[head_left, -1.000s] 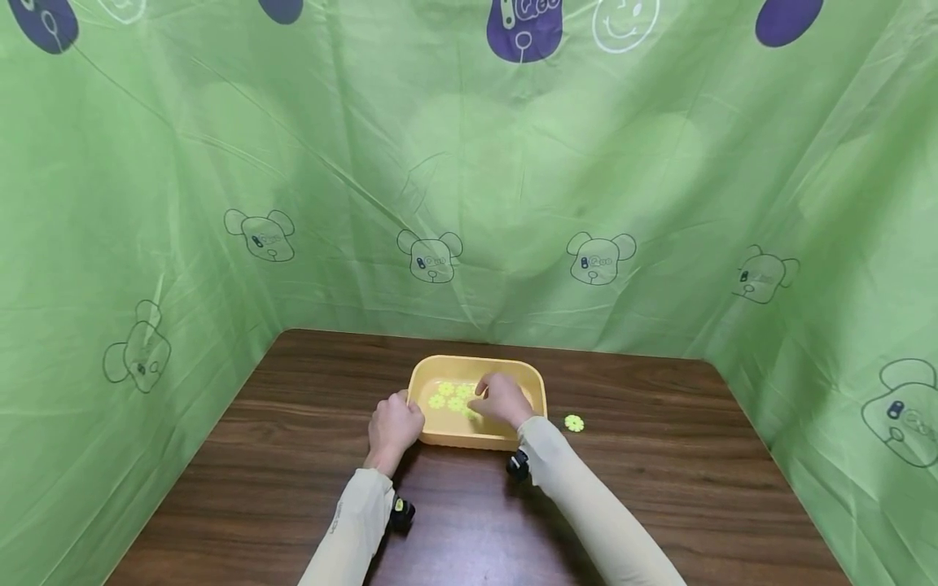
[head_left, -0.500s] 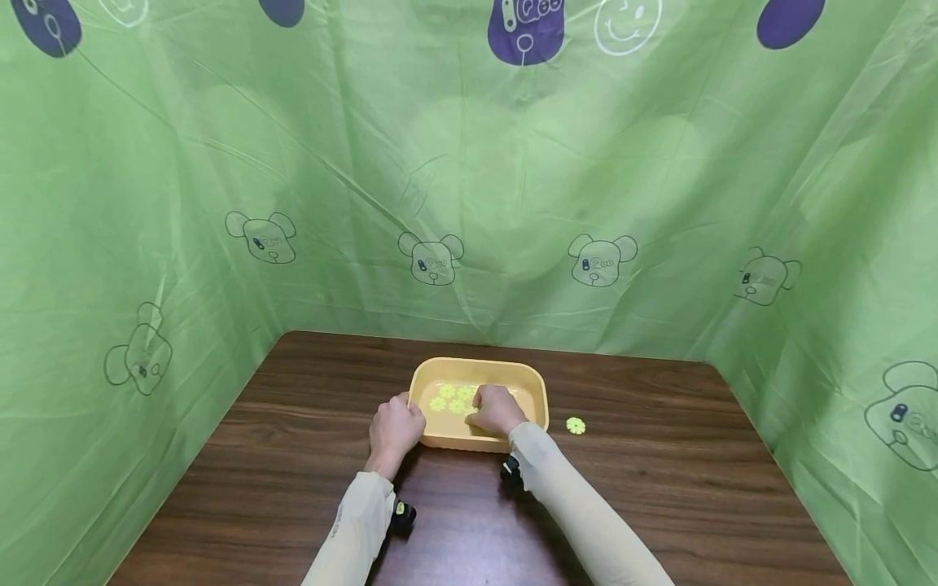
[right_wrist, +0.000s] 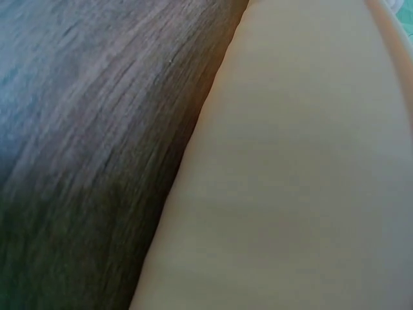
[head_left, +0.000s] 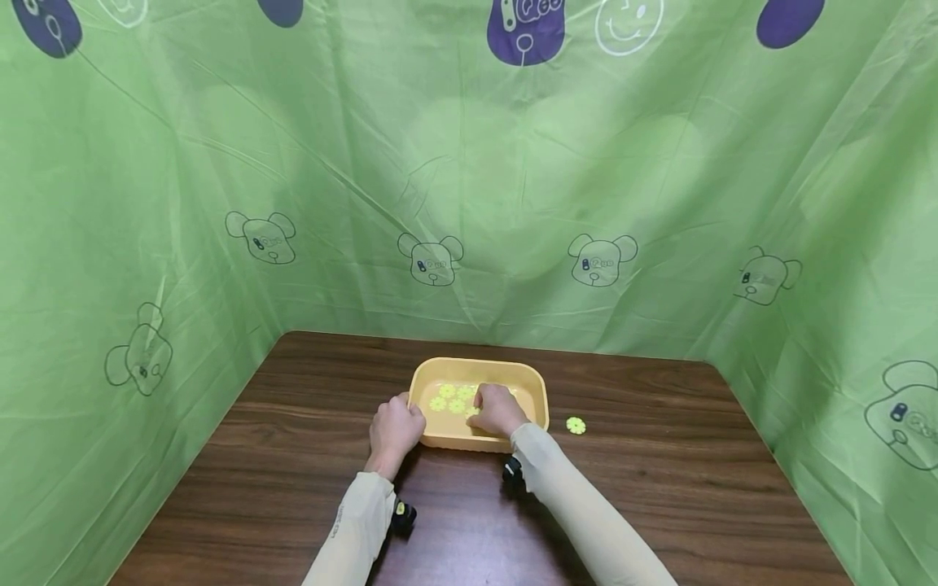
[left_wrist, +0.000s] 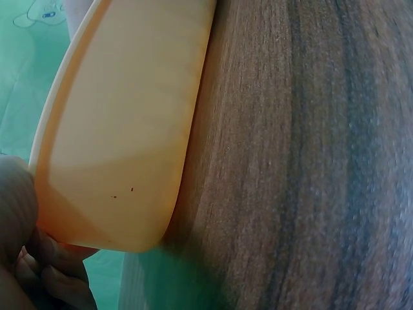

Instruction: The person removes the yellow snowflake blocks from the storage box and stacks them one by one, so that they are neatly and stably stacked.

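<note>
A yellow plastic bin point(head_left: 440, 440) stands on the table with several flat yellow-green flower-shaped pieces point(head_left: 447, 391) on its floor. My left hand point(head_left: 396, 426) grips the bin's left end; in the left wrist view, thumb and curled fingers point(left_wrist: 61, 278) hold its rim. Inside the bin is my right hand point(head_left: 501, 409), its fingers bent down at a flower piece point(head_left: 471, 413) by the near middle. Whether they pinch that piece or only touch it is too small to tell. The right wrist view shows just the bin's outer wall point(right_wrist: 284, 155), no fingers.
One more flower piece point(head_left: 576, 426) lies on the dark wooden table point(head_left: 659, 456), right of the bin. Green printed cloth point(head_left: 513, 179) hangs behind the table and along both sides. A small black camera is worn under each wrist.
My right hand has shifted slightly left and toward me inside the bin, then stayed almost still. The flower piece at its fingertips was hidden half a second ago and shows again. The left hand keeps its hold.
</note>
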Available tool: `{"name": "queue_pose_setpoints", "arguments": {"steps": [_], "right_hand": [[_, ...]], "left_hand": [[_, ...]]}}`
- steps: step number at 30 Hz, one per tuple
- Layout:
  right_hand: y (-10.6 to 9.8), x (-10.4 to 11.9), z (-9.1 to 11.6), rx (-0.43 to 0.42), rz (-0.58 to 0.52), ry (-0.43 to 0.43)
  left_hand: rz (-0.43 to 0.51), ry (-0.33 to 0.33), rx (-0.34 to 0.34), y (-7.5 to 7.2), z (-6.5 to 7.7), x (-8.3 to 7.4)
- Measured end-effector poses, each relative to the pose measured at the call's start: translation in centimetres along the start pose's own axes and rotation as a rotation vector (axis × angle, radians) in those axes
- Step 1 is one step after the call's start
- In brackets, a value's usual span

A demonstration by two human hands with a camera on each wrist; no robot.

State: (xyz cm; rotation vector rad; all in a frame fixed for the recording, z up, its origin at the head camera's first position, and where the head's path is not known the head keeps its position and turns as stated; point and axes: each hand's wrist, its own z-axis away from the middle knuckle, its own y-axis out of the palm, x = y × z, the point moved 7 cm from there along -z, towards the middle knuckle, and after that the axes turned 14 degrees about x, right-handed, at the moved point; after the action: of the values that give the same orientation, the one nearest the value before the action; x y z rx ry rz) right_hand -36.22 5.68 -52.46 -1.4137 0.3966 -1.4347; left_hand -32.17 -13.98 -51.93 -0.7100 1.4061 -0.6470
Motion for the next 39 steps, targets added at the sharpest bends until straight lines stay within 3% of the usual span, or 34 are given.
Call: {"name": "queue_pose_setpoints", "arguments": {"steps": [20, 30, 39], "right_hand": [[-2.0, 0.3, 2.3, -0.099, -0.050, -0.128], [-7.9, -1.7, 5.0, -0.298, -0.169, -0.120], [-13.4, -4.8, 7.5, -0.383, -0.197, -0.068]], "left_hand": [[0.003, -0.012, -0.001, 0.0, 0.1, 0.2], [-0.001, -0.019, 0.001, 0.2, 0.3, 0.2], [0.006, -0.006, 0.006, 0.2, 0.5, 0.2]]}}
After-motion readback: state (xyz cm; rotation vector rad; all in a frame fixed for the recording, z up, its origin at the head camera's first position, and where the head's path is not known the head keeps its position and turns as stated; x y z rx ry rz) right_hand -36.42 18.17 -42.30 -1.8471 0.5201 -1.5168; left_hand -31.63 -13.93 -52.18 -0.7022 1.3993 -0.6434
